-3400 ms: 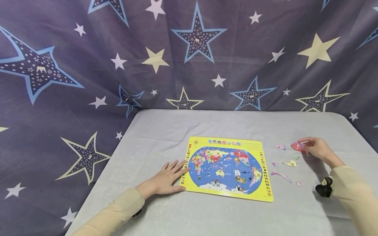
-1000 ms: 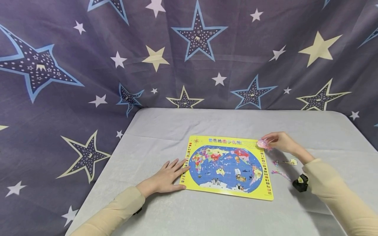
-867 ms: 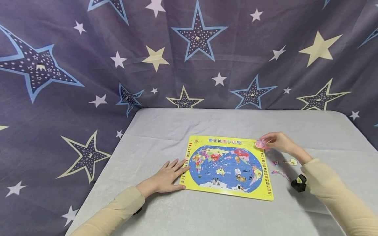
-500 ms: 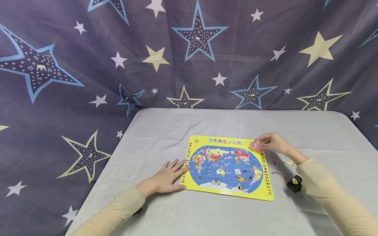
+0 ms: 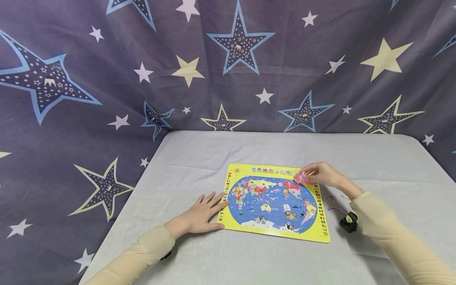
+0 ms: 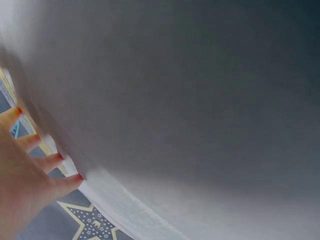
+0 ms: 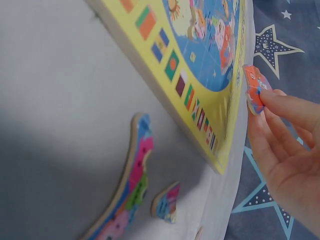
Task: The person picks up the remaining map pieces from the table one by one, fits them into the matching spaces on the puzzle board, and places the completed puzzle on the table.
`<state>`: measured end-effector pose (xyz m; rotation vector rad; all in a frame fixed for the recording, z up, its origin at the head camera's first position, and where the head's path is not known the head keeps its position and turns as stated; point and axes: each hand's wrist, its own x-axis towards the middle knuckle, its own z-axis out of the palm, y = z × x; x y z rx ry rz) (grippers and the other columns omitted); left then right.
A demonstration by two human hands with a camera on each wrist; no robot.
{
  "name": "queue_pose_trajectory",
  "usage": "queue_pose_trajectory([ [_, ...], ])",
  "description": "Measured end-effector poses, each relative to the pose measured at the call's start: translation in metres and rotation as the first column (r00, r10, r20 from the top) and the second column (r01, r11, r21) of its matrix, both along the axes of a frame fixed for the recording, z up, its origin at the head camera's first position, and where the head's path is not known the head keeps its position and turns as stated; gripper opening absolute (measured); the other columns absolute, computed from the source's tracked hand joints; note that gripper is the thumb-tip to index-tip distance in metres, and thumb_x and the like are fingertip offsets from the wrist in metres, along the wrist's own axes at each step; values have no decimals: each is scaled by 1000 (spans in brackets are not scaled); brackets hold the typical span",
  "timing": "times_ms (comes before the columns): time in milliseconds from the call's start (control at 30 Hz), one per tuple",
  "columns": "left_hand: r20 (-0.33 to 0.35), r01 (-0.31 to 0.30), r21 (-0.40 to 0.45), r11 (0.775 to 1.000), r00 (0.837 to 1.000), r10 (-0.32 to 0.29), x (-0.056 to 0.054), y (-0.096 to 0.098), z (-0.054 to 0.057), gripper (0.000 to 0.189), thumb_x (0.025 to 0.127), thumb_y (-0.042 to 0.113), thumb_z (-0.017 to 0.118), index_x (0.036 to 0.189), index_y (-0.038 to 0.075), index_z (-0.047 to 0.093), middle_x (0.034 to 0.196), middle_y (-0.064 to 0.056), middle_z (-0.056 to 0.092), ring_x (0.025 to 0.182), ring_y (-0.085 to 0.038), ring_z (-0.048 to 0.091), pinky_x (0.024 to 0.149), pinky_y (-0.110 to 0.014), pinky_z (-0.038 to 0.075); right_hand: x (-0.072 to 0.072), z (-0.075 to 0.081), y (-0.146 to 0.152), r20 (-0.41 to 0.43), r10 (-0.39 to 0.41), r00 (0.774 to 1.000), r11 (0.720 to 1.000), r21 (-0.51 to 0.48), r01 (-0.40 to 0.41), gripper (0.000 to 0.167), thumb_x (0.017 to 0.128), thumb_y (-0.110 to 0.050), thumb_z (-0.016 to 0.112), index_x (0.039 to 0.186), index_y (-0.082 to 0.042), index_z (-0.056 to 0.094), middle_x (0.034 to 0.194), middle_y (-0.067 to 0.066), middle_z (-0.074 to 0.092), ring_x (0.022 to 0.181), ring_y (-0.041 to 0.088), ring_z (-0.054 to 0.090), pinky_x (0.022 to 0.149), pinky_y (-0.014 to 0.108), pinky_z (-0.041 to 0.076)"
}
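Note:
A yellow-bordered world map puzzle board point(image 5: 274, 235) lies flat on the grey-covered table. My left hand point(image 5: 199, 215) rests with spread, straight fingers on the board's left edge; the left wrist view shows the fingers point(image 6: 49, 162) reaching along that edge. My right hand point(image 5: 324, 174) pinches a red and pink puzzle piece point(image 5: 303, 178) between thumb and fingers, over the map's upper right part. In the right wrist view the held puzzle piece point(image 7: 255, 90) is tilted, with its wooden edge showing. Whether it touches the board I cannot tell.
Loose wooden puzzle pieces lie right of the board, among them a long curved piece point(image 7: 131, 180) and a small piece point(image 7: 166, 202). The right forearm partly covers them in the head view. A star-patterned curtain point(image 5: 228, 79) hangs behind the table point(image 5: 199, 154).
My right hand has carried the red and pink puzzle piece leftward from the loose pieces to over the board's upper right. My left hand has stayed at the board's left edge.

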<state>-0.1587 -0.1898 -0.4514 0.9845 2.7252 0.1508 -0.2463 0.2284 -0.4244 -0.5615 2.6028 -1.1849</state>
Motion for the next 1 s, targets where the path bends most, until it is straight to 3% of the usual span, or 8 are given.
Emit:
queue_pose_trajectory([
  [333,1,-9,-11,1000,1000,9,0,0,-1,73,82,66,35,142,26,20,149,-2,8,134,-31,9,102,-54,12,-1,-3,-10,26,57,998,997,-54,-56,26,78,8,56,104,9,60,92,20,63,75,21,59,58,30,50],
  [700,-1,-7,-7,1000,1000,7,0,0,-1,75,81,68,33,142,27,20,149,-1,8,133,-32,10,102,-55,13,0,-6,-20,56,63,996,997,-37,-61,25,79,3,60,104,5,62,94,17,63,85,26,59,67,28,48],
  [1000,2,-11,-11,1000,1000,11,-1,-1,-2,75,81,68,33,142,27,20,149,-1,7,133,-31,10,102,-54,12,-4,-8,-26,93,81,992,996,-31,-78,26,79,3,61,105,6,62,87,13,65,75,19,60,63,27,48],
])
